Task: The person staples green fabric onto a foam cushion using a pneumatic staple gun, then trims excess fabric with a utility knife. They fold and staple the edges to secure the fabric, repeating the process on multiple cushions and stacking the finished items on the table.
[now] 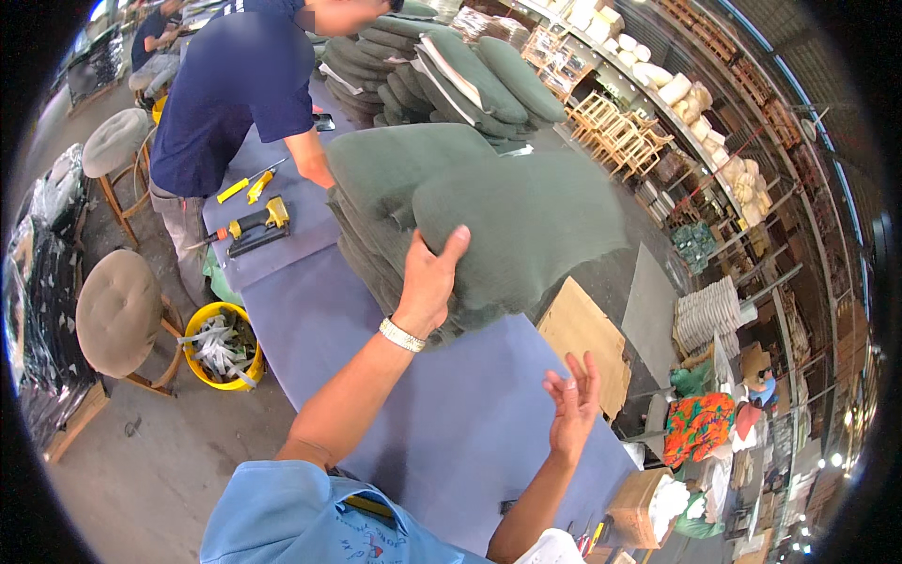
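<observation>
My left hand [430, 282] grips the near edge of a dark green upholstered pad [531, 226], thumb on top and the other fingers mostly hidden. The pad's right edge is smeared by motion. It hangs over a stack of similar green pads [409, 160] on the blue-grey worktable [404, 414]. My right hand [575, 409] is raised over the table's right side, fingers apart and holding nothing.
A yellow-black staple gun [258, 226] and yellow-handled tools [246, 185] lie at the left. Beside the table stand a yellow bucket of scraps [224, 346] and round stools [117, 313]. A co-worker [235, 85] leans in at far left. Cardboard [587, 343] lies right.
</observation>
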Action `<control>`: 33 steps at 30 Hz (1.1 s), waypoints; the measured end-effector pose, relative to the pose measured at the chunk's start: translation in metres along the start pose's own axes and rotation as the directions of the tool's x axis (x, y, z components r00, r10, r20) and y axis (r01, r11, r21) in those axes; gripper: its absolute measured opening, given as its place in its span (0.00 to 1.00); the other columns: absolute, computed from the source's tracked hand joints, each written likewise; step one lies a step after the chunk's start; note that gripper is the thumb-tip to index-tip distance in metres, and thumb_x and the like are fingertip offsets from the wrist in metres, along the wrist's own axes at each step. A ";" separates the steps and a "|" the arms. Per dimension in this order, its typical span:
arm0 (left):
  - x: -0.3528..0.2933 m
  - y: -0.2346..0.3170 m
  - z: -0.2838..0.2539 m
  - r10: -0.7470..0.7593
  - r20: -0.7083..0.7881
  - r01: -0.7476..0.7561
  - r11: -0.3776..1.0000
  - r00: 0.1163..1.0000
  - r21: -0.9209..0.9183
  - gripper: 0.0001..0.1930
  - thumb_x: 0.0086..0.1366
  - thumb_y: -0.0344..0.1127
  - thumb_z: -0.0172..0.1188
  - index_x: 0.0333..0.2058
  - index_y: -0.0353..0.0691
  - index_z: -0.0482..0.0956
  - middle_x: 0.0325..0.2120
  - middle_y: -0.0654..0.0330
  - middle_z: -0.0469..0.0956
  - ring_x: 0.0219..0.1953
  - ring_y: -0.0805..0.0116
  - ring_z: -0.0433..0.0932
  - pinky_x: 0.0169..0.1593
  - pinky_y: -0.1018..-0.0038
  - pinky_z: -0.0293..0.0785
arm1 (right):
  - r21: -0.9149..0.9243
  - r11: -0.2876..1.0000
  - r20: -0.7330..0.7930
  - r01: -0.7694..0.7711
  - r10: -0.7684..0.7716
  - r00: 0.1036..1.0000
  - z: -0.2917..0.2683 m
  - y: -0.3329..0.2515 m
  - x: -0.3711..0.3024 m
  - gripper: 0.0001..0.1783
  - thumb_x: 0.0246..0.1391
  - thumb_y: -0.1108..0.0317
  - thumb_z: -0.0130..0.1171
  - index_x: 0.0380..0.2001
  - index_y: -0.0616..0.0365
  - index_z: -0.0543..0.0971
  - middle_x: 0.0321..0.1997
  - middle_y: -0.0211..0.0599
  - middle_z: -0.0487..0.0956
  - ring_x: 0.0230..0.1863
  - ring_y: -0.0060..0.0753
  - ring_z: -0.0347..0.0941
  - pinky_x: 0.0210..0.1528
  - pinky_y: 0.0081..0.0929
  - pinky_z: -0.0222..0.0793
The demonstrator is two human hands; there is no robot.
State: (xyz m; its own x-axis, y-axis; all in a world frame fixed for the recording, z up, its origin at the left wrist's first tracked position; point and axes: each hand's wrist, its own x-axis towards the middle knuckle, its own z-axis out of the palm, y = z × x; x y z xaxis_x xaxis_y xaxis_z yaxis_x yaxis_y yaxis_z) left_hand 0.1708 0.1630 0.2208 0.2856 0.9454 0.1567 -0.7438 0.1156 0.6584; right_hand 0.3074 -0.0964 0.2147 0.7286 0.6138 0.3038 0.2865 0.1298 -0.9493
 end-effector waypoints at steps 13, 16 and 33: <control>0.127 0.067 -0.141 -0.243 -0.111 0.267 0.897 0.964 0.352 0.40 0.72 0.52 0.61 0.72 0.37 0.55 0.64 0.53 0.67 0.58 0.56 0.75 0.53 0.58 0.79 | -0.165 0.908 -0.157 -0.386 0.362 0.919 0.107 0.051 0.134 0.43 0.67 0.47 0.60 0.73 0.65 0.59 0.66 0.56 0.71 0.55 0.40 0.76 0.57 0.41 0.74; 0.165 0.055 -0.132 -0.108 -0.004 0.102 0.922 0.994 0.373 0.37 0.71 0.48 0.63 0.69 0.37 0.58 0.63 0.53 0.69 0.64 0.57 0.70 0.54 0.59 0.80 | -0.543 0.809 -0.203 -0.226 0.135 0.970 0.137 0.059 0.163 0.46 0.64 0.46 0.63 0.73 0.62 0.59 0.64 0.56 0.72 0.56 0.42 0.75 0.58 0.42 0.71; 0.201 0.062 -0.135 -0.322 0.009 0.320 0.943 0.947 0.092 0.32 0.71 0.45 0.64 0.65 0.36 0.64 0.58 0.54 0.73 0.56 0.61 0.78 0.51 0.64 0.83 | -0.411 0.909 0.013 -0.074 0.087 0.996 0.159 -0.019 0.182 0.26 0.65 0.72 0.54 0.66 0.60 0.72 0.63 0.38 0.75 0.65 0.29 0.66 0.69 0.30 0.60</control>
State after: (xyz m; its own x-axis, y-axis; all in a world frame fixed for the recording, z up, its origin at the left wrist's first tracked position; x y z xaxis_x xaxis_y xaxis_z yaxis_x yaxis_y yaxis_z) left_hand 0.1004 0.4013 0.1941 0.5148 0.8554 -0.0571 -0.5546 0.3831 0.7387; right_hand 0.3355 0.1361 0.2755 0.7427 0.6328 0.2192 0.4621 -0.2474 -0.8516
